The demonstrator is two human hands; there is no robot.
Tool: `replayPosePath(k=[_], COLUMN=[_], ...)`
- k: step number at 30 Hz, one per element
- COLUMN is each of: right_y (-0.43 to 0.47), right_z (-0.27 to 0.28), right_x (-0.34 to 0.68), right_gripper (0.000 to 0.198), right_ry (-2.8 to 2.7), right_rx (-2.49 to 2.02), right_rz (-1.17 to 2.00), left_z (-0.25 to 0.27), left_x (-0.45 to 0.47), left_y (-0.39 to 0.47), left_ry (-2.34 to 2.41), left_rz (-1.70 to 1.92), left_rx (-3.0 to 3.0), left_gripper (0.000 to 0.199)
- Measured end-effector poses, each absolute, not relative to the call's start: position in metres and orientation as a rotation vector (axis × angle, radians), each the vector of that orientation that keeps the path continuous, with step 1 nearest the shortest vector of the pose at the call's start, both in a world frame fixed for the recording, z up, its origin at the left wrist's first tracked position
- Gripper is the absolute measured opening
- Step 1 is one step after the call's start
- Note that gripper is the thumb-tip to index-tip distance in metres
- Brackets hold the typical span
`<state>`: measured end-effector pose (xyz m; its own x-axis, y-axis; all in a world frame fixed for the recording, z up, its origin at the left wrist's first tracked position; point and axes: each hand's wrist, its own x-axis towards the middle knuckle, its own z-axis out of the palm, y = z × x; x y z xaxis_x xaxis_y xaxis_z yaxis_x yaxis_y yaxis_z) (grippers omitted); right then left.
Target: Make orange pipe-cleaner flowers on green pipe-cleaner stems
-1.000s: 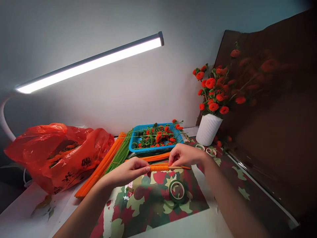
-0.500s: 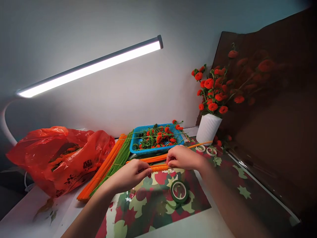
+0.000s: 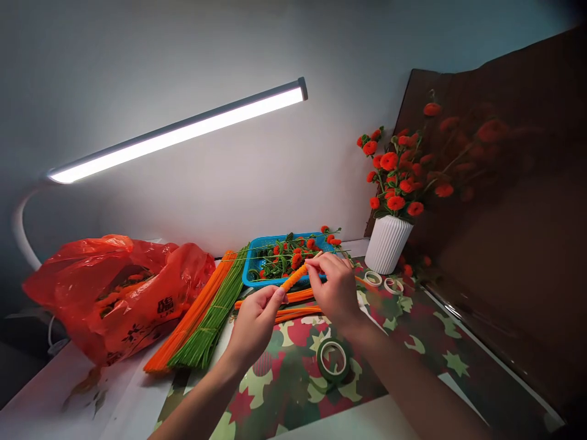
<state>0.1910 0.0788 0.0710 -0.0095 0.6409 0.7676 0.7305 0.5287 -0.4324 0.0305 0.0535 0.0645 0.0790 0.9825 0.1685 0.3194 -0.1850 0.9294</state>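
Note:
An orange pipe cleaner [image 3: 294, 278], wound in a tight coil around what looks like a thin stick, slants up to the right between my hands. My left hand [image 3: 257, 318] is closed on its lower end, thumb on top. At the upper end my right hand [image 3: 337, 287] pinches it, and a blurred loose orange length trails out to the right. Loose orange pipe cleaners [image 3: 298, 313] lie on the table just below the coil. Beneath my right hand rests a roll of green tape [image 3: 332, 360]. Behind stands a blue basket [image 3: 250, 269] of small orange flowers and green stems.
Bundles of orange [image 3: 192, 311] and green pipe cleaners [image 3: 213, 321] lie left, beside a red plastic bag [image 3: 151, 305]. A white vase [image 3: 388, 244] of orange flowers stands back right, near two white tape rolls [image 3: 383, 282]. A lit lamp [image 3: 183, 131] hangs above.
The coil has gone from nearly level to tilted, its right end raised. My right hand has turned upward, and the loose orange length has swung lower. The view has shifted slightly.

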Motion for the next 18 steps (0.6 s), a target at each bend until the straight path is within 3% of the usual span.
replayPosePath(k=[6, 11, 14, 18], right_y=[0.077, 0.082, 0.088, 0.093], right_z=[0.068, 0.064, 0.062, 0.066], right_x=[0.184, 0.180, 0.181, 0.191], right_gripper=[0.013, 0.014, 0.023, 0.020], right_ry=[-1.389, -0.996, -0.937, -0.979], right_rx=[-0.948, -0.973, -0.950, -0.900], right_rz=[0.175, 0.800, 0.985, 1.260], left_z=[0.053, 0.047, 0.046, 0.046], left_x=[0.045, 0.052, 0.052, 0.050], left_y=[0.039, 0.034, 0.034, 0.036], left_ry=[1.256, 1.346, 1.378, 1.385], left_rz=[1.222, 1.284, 1.300, 1.302], left_rx=[1.415, 1.535, 1.617, 1.698], left_gripper=[0.035, 0.032, 0.031, 0.029])
